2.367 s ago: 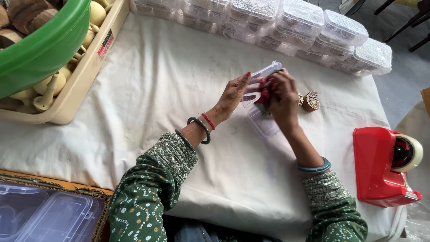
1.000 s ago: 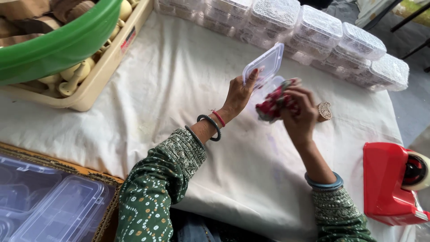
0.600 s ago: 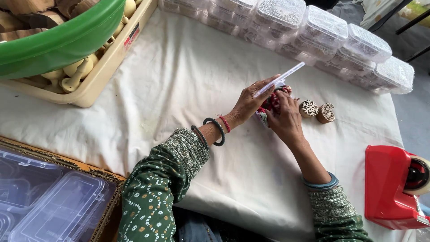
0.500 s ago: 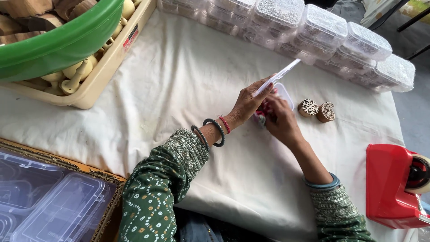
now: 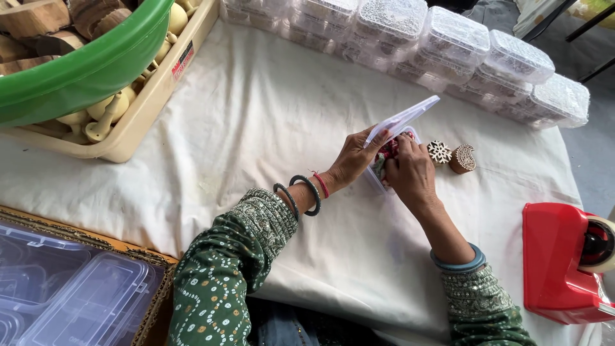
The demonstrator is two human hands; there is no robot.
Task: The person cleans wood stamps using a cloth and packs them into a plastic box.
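Head view, centre of frame: left hand (image 5: 352,160) pinches the raised lid (image 5: 402,119) of a small clear box (image 5: 378,176), thumb and fingers closed on its lower edge; lid stands tilted up toward the upper right. Right hand (image 5: 410,173) lies over the open box, fingers curled down onto red cloth (image 5: 389,149) inside it; exact grip hidden by the hand. Box rests on the white-covered desk (image 5: 256,128). Just right of the right hand, two carved wooden stamps (image 5: 451,156) sit side by side on the cloth cover. Row of closed clear boxes (image 5: 448,45) along the upper edge. Green tub (image 5: 83,70) in a beige crate (image 5: 154,96), upper left. Red tape dispenser (image 5: 564,263), lower right. Empty clear containers (image 5: 70,301), lower left.
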